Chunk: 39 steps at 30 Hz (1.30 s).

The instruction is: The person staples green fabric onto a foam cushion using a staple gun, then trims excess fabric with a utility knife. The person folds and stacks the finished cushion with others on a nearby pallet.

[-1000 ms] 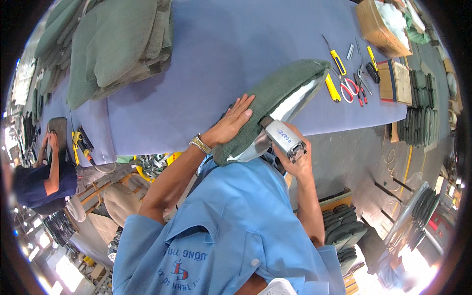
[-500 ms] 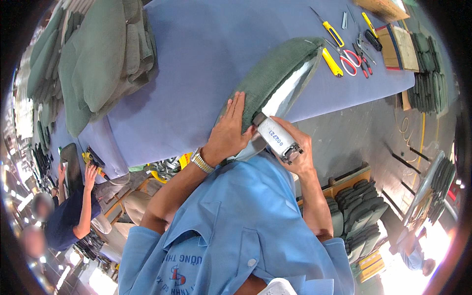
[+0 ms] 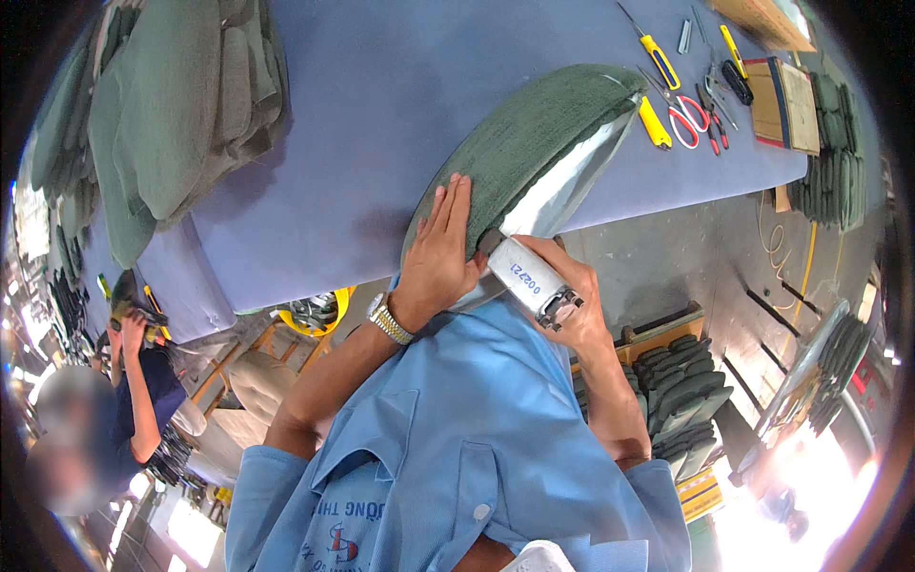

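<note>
Shirt (image 3: 419, 410): light blue cloth, it lies behind both hands
Sleeves (image 3: 269, 491): short, same blue, well behind each hand
Wristwatch (image 3: 389, 319): just behind the left hand (image 3: 437, 250), with linked metal band, silver and gold in tone
Chest print: dark blue letters and a red-and-blue emblem (image 3: 341, 543)
Button (image 3: 481, 512): round, pale

Surface (image 3: 353, 124): muted blue-violet. Cushion (image 3: 515, 143), across near edge: dark green, white strip down its right side. Hand tool (image 3: 526, 272): pale silver, dark nose (marking in blue). Toward near right corner: scissors (image 3: 674, 103), red-and-white handles; screwdriver (image 3: 660, 63), yellow handle.
</note>
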{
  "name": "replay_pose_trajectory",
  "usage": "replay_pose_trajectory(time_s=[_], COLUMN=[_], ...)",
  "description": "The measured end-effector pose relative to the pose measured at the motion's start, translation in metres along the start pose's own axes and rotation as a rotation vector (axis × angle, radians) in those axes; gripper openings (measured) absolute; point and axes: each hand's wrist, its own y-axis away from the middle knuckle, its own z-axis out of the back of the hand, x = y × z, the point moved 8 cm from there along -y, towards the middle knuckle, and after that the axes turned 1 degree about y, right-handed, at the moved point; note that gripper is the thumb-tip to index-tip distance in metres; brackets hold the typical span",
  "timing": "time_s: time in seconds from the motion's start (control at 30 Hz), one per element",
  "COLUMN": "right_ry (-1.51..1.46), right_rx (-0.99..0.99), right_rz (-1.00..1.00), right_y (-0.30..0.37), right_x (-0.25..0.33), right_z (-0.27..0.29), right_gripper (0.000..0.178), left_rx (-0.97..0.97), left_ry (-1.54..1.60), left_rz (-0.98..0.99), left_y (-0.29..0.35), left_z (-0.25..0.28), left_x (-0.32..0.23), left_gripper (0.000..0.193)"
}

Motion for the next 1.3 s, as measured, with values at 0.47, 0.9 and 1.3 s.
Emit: replay_pose_trajectory(time_s=[0.47,0.9,1.3], right_ry=[0.067,0.129,0.085], right_rx=[-0.007,-0.010,0.029], right_rz=[0.009,0.218,0.221], right_y=[0.013,-0.009,-0.009], right_x=[0.001,0.021,0.004], right_z=[-0.008,-0.021,-0.013], right_gripper=[0.061,0.065,0.059], left_rx=[0.017,-0.162,0.077], left_ry=[0.009,0.185,0.382], left_rz=[0.037,0.090,0.023], left_y=[0.001,0.014,0.020], left_z=[0.006,0.021,0.006], left_x=[-0.004,0.009,0.036], left_gripper=[0.108,0.105,0.104])
